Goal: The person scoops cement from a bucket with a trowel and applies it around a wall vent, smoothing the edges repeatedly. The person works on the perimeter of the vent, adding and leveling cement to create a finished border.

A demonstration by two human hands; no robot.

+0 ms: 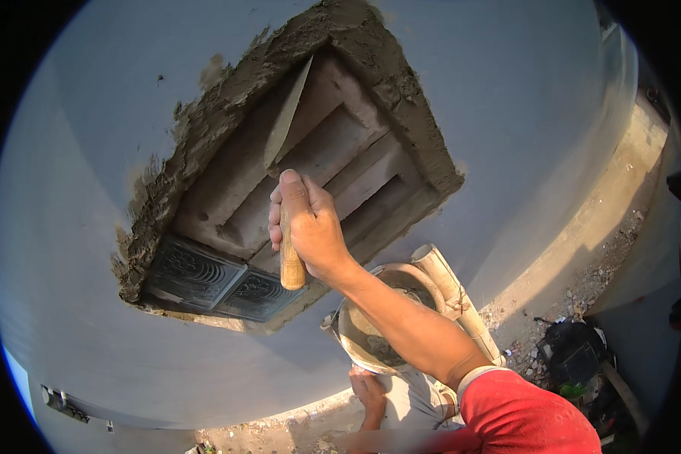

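Observation:
My right hand (306, 219) is closed round the wooden handle of a pointed trowel (289, 121). The blade points up, and its tip is close to the upper corner of a recess edged with wet mortar (390, 64). Inside the recess are reddish-brown slotted vent blocks (272, 181) and dark patterned blocks (193, 268). Below my right forearm is a round bucket (356, 333) with grey mortar in it. My left hand (368, 390) grips the near edge of the bucket, its fingertips partly hidden.
A smooth grey wall (507, 113) surrounds the recess. Bamboo poles (458, 303) stand beside the bucket. Rubble and a dark object (575, 352) lie on the ground at the lower right. A sunlit ledge (583, 219) runs along the wall's foot.

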